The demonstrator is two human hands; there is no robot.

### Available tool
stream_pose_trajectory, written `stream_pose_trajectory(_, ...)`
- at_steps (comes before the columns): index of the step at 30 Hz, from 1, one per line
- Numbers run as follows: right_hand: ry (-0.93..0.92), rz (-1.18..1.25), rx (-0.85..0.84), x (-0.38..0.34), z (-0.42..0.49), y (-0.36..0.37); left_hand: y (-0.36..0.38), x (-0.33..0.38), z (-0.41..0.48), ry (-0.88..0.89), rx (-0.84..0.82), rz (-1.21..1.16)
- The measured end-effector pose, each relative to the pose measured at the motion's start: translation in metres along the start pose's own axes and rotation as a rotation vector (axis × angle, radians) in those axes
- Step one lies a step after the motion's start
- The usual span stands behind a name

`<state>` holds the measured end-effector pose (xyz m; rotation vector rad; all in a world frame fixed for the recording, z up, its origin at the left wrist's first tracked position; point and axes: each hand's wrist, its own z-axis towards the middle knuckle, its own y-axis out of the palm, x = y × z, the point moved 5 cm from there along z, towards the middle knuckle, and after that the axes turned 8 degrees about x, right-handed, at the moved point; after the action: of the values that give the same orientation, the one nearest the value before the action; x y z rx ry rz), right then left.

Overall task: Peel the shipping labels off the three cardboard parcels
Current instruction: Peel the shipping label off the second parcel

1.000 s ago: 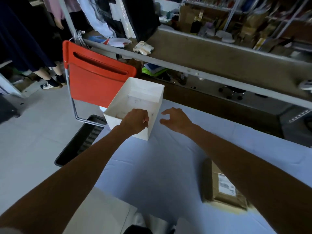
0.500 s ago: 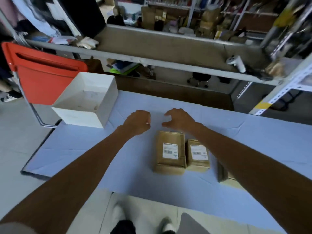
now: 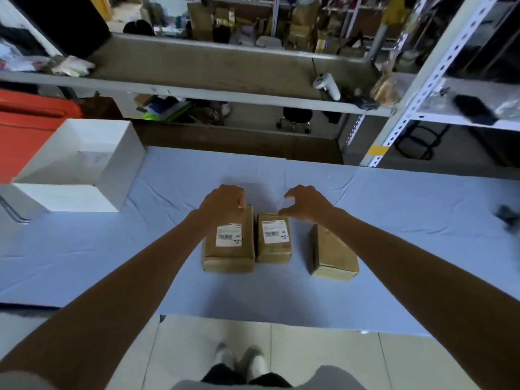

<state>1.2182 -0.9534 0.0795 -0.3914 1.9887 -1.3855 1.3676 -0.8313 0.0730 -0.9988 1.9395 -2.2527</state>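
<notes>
Three parcels lie mid-desk [image 3: 140, 263]: left parcel [image 3: 228, 256] and middle parcel [image 3: 273, 251] touching, labels [image 3: 229, 235] up; right parcel [image 3: 332, 260] apart. Left hand [image 3: 223, 205] curls over the left parcel's far end, grip unclear. Right hand [image 3: 306, 205] hovers loosely spread.

Dim, flat indoor light, soft shadows, wide-angle bending at edges, slight motion blur.

Three parcels [image 3: 229, 250] [image 3: 273, 247] [image 3: 334, 258], two labels [image 3: 229, 235] [image 3: 274, 232], one box [image 3: 114, 175]

Left hand [image 3: 225, 205], right hand [image 3: 306, 204], forearms [image 3: 135, 280] bare; grey sleeve [image 3: 14, 380], grey shirt [image 3: 323, 380]; dark trousers [image 3: 222, 376]; pale shoes [image 3: 251, 358].
</notes>
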Motion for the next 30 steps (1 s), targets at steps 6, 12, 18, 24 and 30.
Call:
stream_pose_trajectory(6, 0.003, 0.009, 0.001, 0.013, 0.004, 0.007, 0.017, 0.011, 0.015, 0.006, -0.032, 0.01)
stream_pose_trajectory(12, 0.074, 0.021, -0.02, 0.022, 0.016, 0.013, 0.034, 0.012, 0.029, 0.033, -0.134, -0.065)
stream_pose_trajectory(18, 0.115, 0.055, -0.059, 0.037, 0.02, 0.025, 0.053, 0.027, 0.046, 0.068, -0.169, -0.103)
stream_pose_trajectory(24, 0.051, -0.025, -0.169, 0.053, 0.032, 0.04, 0.078, 0.035, 0.061, -0.039, -0.202, -0.053)
stream_pose_trajectory(30, -0.075, -0.046, -0.215, 0.071, 0.046, 0.033, 0.095, 0.037, 0.071, -0.141, -0.213, 0.021)
